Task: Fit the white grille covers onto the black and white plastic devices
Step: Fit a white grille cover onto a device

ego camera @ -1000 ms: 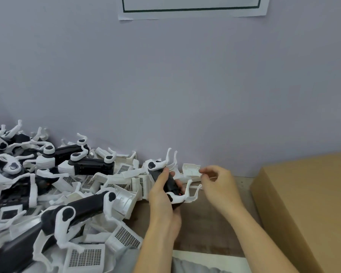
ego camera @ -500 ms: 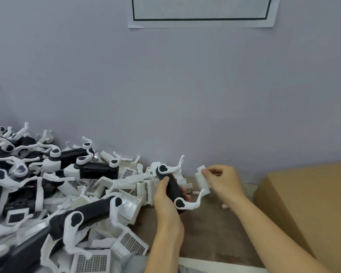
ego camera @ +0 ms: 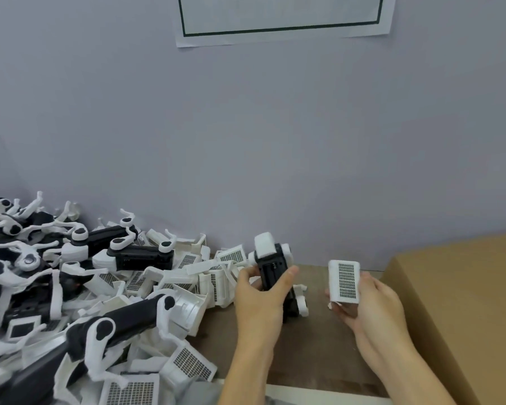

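Brown cardboard box just right of the right hand; grey wall beyond both hands; framed paper sheet high above them.

Left hand curled gripping, right hand pinching, forearms extended

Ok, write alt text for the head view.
A left hand grips a black and white device while the right hand holds a white grille cover beside it, apart. More devices and covers are heaped at left; a cardboard box stands right.
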